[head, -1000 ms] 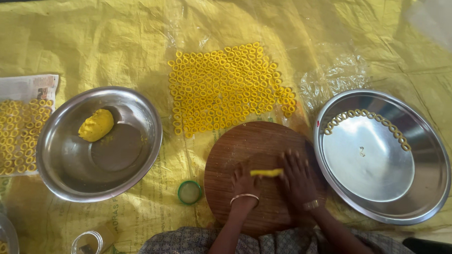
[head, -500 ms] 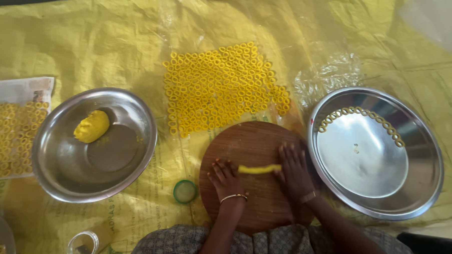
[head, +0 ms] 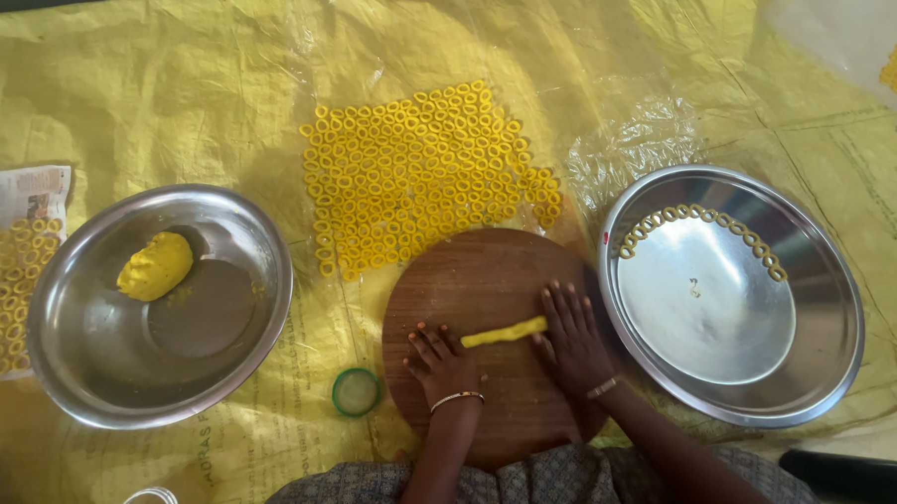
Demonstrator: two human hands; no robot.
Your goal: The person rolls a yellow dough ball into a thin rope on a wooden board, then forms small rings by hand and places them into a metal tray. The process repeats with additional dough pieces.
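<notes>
Soft yellow dough rope point(head: 503, 332), round wooden board point(head: 487, 283)

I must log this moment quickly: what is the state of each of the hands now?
Left hand: open, fingers flat at the end of the thin yellow dough roll.
Right hand: open, flat on the roll's other end.

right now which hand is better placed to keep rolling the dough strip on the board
Right hand: its fingers already rest on the dough strip, while the left hand only touches its end on the round board.
</notes>
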